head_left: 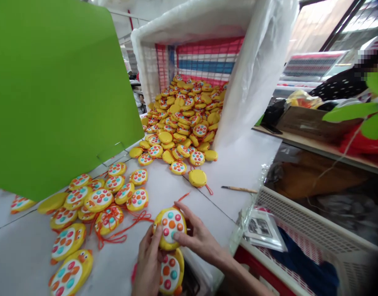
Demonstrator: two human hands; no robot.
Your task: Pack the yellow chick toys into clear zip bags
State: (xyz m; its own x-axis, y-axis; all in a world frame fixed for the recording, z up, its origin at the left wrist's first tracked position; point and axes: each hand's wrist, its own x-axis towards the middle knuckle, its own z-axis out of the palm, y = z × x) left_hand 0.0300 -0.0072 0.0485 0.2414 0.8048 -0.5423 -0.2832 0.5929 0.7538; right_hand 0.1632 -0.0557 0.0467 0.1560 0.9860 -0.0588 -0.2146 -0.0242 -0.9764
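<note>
Both hands grip a yellow duck-shaped toy (172, 224) with a white panel of orange, teal and pink buttons, held face up at the table's near edge. My left hand (149, 255) closes on its left side, thumb on the front. From the right, my right hand (199, 234) pinches it, thumb over the lower buttons and fingers behind the rim. Just below is a second duck toy (170, 273), partly covered; whether my left hand also holds it I cannot tell. Orange cords (127, 230) lie to the left among similar duck toys (99, 199).
A large heap of duck toys (182, 111) spills from a white-lined, tipped container (238, 82). A green panel (59, 90) stands at left. A thin brush-like tool (240, 189) lies right. Beyond the table edge sits a cream plastic basket (312, 220). At far right, a person's dotted sleeve (337, 84) shows.
</note>
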